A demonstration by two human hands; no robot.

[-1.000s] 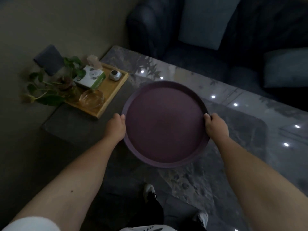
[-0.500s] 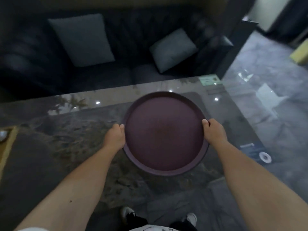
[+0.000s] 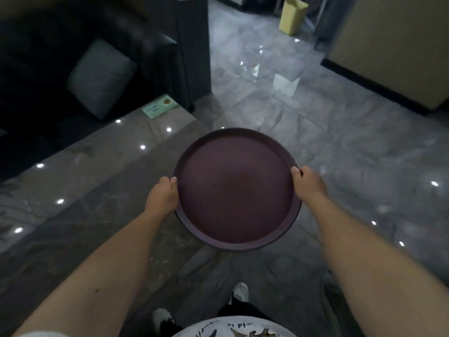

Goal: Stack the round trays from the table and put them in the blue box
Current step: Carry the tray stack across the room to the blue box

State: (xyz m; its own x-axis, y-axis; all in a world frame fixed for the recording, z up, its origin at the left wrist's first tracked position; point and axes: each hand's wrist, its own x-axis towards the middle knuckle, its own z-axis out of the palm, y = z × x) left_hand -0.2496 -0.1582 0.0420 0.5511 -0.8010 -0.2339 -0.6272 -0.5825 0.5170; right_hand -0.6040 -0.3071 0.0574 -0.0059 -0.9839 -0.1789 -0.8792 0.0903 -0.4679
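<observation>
Fingers of the left hand [image 3: 162, 193] and right hand [image 3: 306, 183] are curled on opposite rim edges of the purple round tray stack [image 3: 237, 189], thumbs over the lip, held level and clear of any surface. View has swung right since a second ago: the table [image 3: 80, 190] now sits to the left and the stack is out over the marble floor [image 3: 352, 147], sofa [image 3: 73, 69] pushed to the upper left. Looks like the carry to the blue box is underway; no blue box visible yet, only a yellow bin [image 3: 292, 17] far off.

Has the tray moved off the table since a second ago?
Yes. The tray has swung rightward, from above the table centre to past its right end, partly over floor.
</observation>
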